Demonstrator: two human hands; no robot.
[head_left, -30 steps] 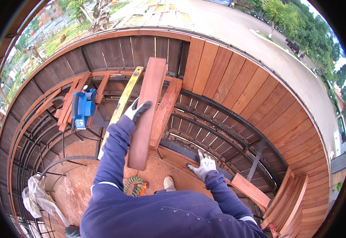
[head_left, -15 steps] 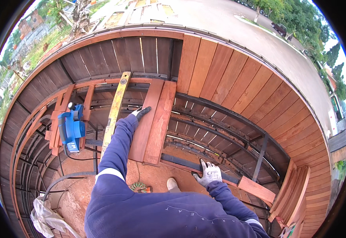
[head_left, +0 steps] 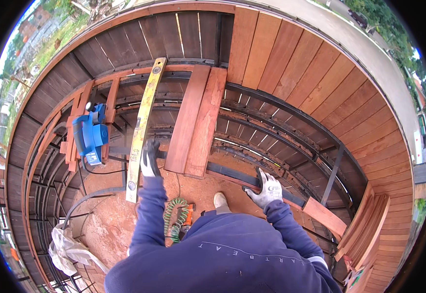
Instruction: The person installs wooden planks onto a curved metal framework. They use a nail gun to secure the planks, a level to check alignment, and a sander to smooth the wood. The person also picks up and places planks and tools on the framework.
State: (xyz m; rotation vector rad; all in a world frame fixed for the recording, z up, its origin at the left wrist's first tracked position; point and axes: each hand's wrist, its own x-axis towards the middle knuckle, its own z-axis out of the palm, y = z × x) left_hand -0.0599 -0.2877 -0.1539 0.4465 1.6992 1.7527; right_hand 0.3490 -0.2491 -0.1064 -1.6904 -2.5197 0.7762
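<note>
My left hand (head_left: 150,158), in a grey-and-black work glove, is beside the right edge of a yellow spirit level (head_left: 147,105). Its fingers point away from me, slightly blurred, and hold nothing that I can see. The level lies lengthwise across the curved frame. Just right of it, two reddish wooden boards (head_left: 188,119) (head_left: 207,122) rest side by side on the frame. My gloved right hand (head_left: 266,189) leans on the dark metal rail (head_left: 232,176), thumb and fingers apart.
A blue electric planer (head_left: 91,136) sits on short wood pieces at left. A green coiled hose (head_left: 174,219) with an orange tool (head_left: 188,215) lies on the ground. Stacked boards (head_left: 367,227) stand at right, near a loose board (head_left: 324,216). A plastic bag (head_left: 66,249) hangs lower left.
My left hand has come off the left board and drawn back toward me, next to the level. My right hand stays on the rail. The view has tilted downward.
</note>
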